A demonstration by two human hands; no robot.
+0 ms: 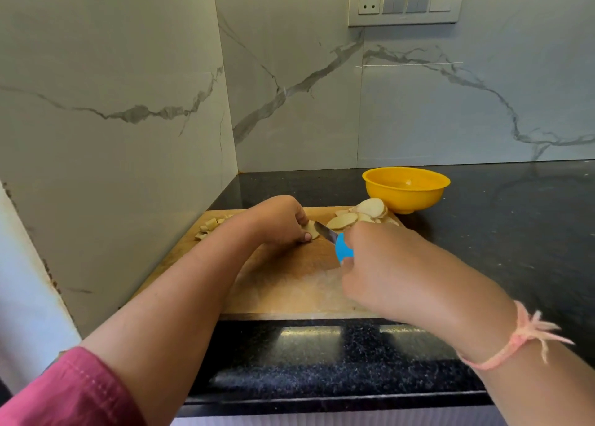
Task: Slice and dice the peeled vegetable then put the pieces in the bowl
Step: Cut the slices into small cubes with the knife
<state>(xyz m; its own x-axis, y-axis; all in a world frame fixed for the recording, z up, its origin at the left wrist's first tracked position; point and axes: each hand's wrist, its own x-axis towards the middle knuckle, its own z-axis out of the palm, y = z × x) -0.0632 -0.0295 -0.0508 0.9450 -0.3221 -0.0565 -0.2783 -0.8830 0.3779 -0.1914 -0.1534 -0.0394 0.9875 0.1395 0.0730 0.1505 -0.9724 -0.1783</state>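
Dicing is under way on the wooden cutting board point(289, 287). The left hand point(283, 219) curls its fingers over a pale vegetable slice point(311, 230), pinning it. The right hand point(383, 264) clasps the blue-handled knife point(335, 240), blade at that slice. A few diced pieces point(207, 227) lie far left. A heap of uncut slices point(363, 214) waits just beside the yellow bowl point(405, 200), which looks empty. Slicing seems finished, dicing barely begun, and no pieces are in the bowl yet.

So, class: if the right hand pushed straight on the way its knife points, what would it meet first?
Probably the vegetable slice that the left hand holds on the cutting board; the knife in the right hand seems to touch it, with left fingers just behind.
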